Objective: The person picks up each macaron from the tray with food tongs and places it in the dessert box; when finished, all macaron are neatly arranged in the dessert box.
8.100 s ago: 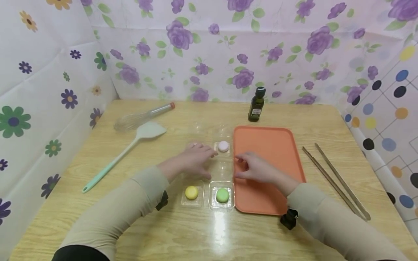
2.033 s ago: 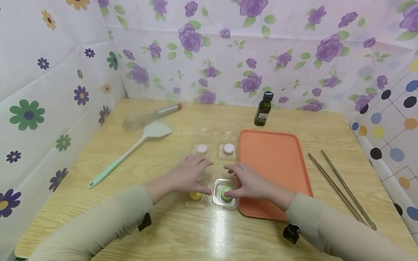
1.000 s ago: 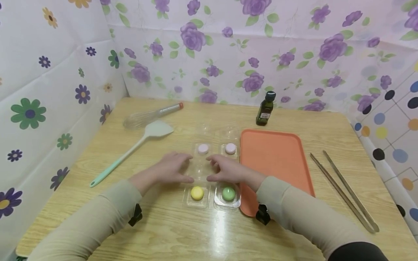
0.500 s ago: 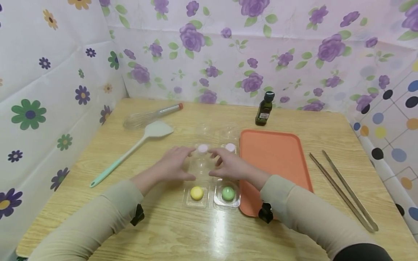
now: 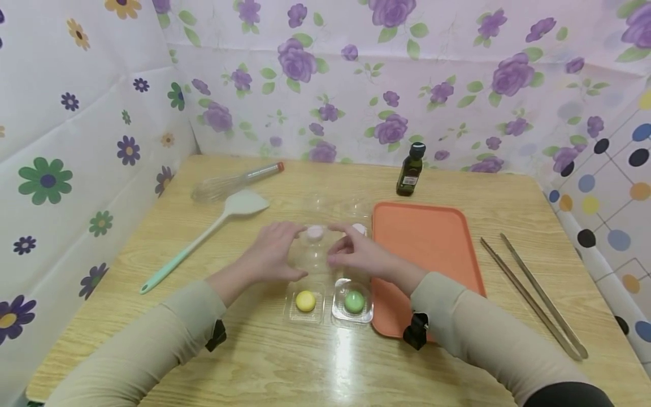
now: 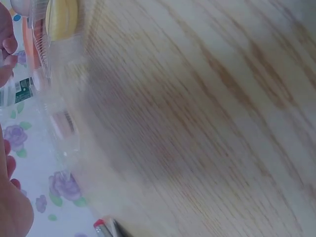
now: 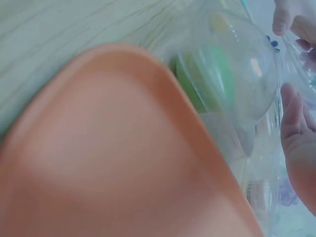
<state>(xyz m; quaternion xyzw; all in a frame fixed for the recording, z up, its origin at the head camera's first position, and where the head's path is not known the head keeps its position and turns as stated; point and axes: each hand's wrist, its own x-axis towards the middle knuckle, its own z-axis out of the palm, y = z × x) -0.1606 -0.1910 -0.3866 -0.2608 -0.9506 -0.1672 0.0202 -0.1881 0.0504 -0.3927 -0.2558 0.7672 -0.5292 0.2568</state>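
Between both hands a clear plastic lid [image 5: 313,259] of a small box stands behind the yellow macaron [image 5: 306,301]. My left hand [image 5: 269,254] holds the lid's left side, thumb toward me. The right hand [image 5: 367,254] pinches its right side with curled fingers. That macaron sits in the clear base [image 5: 290,315]. To the right, a green macaron [image 5: 354,302] lies under a clear dome [image 7: 256,64]. Farther back, a pink macaron [image 5: 315,232] shows through the lid, and another pink macaron [image 5: 359,228] is partly hidden by the right hand. Exact finger contact on the transparent plastic is hard to see.
An orange tray [image 5: 427,243] lies right of the boxes, under the right forearm. Metal tongs [image 5: 531,294] lie beyond it. A dark bottle [image 5: 409,169] stands behind the tray. At left are a white-and-mint spatula [image 5: 203,237] and a whisk [image 5: 239,180].
Both hands came back from over the yellow and green macarons to the plastic lid behind. During the last second the lid appears to rise slightly, and the fingers have moved a little farther back.
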